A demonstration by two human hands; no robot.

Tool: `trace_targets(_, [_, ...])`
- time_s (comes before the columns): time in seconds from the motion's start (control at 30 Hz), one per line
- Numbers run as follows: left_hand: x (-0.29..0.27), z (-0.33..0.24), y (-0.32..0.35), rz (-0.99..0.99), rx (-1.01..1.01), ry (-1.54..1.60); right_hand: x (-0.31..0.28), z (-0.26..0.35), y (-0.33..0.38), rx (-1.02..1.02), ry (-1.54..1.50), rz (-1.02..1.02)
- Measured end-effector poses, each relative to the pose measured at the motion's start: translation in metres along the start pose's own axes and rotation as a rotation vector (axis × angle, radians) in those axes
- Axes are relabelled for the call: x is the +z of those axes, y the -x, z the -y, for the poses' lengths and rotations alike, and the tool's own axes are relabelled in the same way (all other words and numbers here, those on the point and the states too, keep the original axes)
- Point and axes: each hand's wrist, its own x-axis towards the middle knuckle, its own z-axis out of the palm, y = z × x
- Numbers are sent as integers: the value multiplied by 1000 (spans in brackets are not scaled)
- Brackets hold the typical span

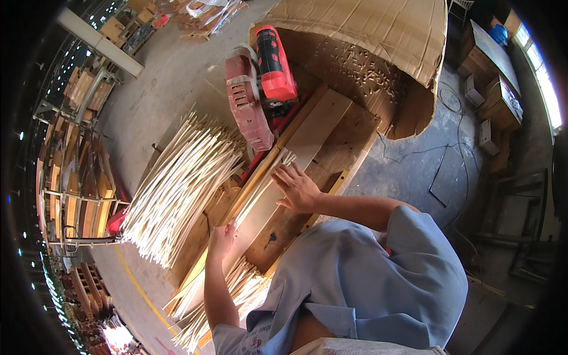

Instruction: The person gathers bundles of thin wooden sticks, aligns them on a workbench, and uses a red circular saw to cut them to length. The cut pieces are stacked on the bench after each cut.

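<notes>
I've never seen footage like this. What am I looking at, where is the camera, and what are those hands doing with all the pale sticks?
There is no robot here. A person wears a wide fisheye camera on the head, looking down at their own work, which is why straight edges bend near the rim.

The left hand and right hand both press flat on a small bunch of thin pale wooden strips lying along a light board on a worn wooden bench. Neither hand grips anything.

At the far end of the strips sits a red and black power saw. To the left lies a big fanned pile of the same strips, and a cardboard screen curves behind the saw.
</notes>
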Motion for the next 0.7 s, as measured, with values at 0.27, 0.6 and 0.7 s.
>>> trace_targets(0.27, [8, -3, 4, -59, 56, -105, 11, -12, 1, -92, 122, -211])
trace_targets(0.6, [17, -6, 3, -113, 99, -99, 7, -26, -32, -102, 58, -324])
trace_targets(0.7, [17, -6, 3, -128, 115, -101, 8, -24, -29, -108, 29, -403])
